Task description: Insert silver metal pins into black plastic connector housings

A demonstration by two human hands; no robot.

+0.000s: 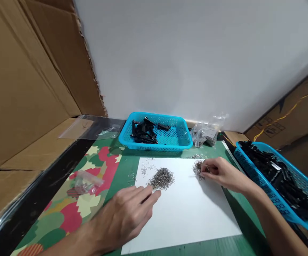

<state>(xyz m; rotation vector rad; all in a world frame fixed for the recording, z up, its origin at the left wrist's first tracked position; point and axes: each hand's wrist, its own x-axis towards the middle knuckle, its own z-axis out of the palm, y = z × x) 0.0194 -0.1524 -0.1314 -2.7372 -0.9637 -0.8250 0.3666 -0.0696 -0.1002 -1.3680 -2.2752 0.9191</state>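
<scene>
A white sheet (pixel 188 209) lies on the green surface with two piles of tiny metal pieces. My left hand (pixel 132 209) is at the near edge of the larger pile (pixel 162 178), its thumb and fingers apart and nothing visible between them. My right hand (pixel 219 172) is at the smaller pile (pixel 197 168) near the sheet's back right. Its thumb and fingers are curled toward each other in a pinch; what they hold, if anything, is too small to make out. Loose metal pieces (pixel 144 168) lie behind the larger pile.
A blue basket (pixel 156 146) with black parts stands behind the sheet. Another blue basket (pixel 269 190), full of black parts, is at the right. Clear bags (pixel 203 133) with small pieces sit at the back; a small plastic bag (pixel 88 182) lies left. Cardboard (pixel 28 60) rises at left.
</scene>
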